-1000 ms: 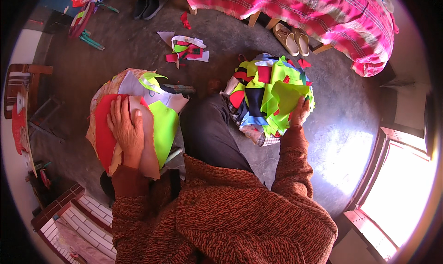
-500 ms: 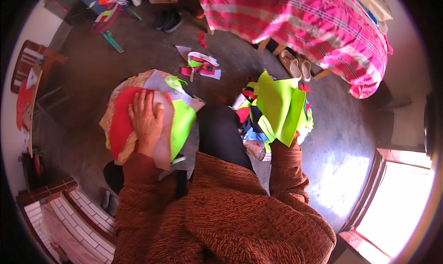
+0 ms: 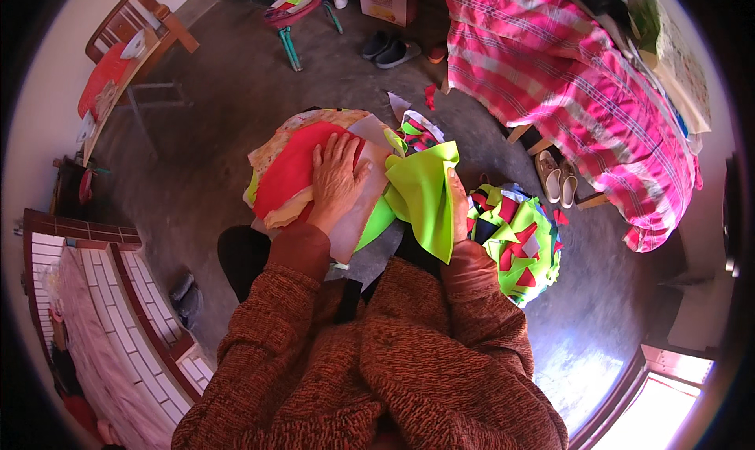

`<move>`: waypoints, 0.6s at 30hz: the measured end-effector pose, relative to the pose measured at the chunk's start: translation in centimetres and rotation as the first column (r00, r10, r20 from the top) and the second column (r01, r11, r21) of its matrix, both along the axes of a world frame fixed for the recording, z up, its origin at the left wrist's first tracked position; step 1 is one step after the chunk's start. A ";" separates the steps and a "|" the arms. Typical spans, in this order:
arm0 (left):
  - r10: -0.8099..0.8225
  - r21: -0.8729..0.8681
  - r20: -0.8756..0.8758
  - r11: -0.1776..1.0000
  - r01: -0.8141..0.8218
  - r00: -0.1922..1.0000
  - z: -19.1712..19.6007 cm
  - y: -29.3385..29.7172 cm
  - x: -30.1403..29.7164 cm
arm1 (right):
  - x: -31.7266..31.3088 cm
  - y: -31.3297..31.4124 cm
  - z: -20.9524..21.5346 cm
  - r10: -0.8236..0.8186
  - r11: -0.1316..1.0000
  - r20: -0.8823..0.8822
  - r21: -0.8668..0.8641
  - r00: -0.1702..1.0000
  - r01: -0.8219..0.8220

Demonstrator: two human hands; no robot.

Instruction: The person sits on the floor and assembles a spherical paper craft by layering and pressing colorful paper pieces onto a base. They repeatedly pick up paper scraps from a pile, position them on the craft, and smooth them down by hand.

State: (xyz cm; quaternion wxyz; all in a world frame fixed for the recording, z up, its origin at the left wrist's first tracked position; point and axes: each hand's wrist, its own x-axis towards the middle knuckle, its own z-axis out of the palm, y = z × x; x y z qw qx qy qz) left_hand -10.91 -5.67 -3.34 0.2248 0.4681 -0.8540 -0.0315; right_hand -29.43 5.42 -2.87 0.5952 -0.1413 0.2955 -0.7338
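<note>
My left hand [image 3: 338,181] lies flat, fingers stretched, on a stack of cloth over my left leg. A red piece [image 3: 287,167], a greyish-pink piece [image 3: 363,194] and a patterned cloth [image 3: 267,147] show in the stack, with a brighter green piece [image 3: 377,220] at its right side. My right hand [image 3: 460,202] grips the right edge of a lime-green fabric piece [image 3: 425,190], which hangs beside the stack and overlaps its right edge. Part of that hand's grip is hidden by the fabric. Right of my right hand sits a heap of fabric scraps [image 3: 523,241], mostly lime-green and red.
More scraps [image 3: 421,127] lie on the floor beyond the stack. A bed with a pink checked cover [image 3: 550,80] stands far right, beige shoes [image 3: 557,178] beside it. Dark shoes [image 3: 391,50], a small stool [image 3: 291,17] and a cardboard box [image 3: 388,0] are ahead; a wooden chair [image 3: 134,25] stands left.
My right hand has carried the lime-green piece leftward from over the scrap heap to the stack's edge, uncovering the heap. The whole view has turned. My left hand stays on the stack.
</note>
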 end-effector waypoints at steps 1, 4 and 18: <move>0.002 -0.004 -0.019 1.000 -0.002 1.000 -0.1 0.0 0.1 | 0.4 -0.3 0.3 -0.020 1.000 0.011 0.021 1.000 0.020; -0.007 -0.129 -0.189 0.992 -0.018 0.982 0.2 0.1 0.5 | 0.2 -0.7 -0.5 -0.046 0.999 -0.033 0.011 0.998 0.047; -0.190 0.022 -0.690 0.959 0.283 0.698 4.8 9.5 -4.5 | 2.1 -0.3 -1.3 -0.091 0.996 -0.369 -0.048 0.925 0.078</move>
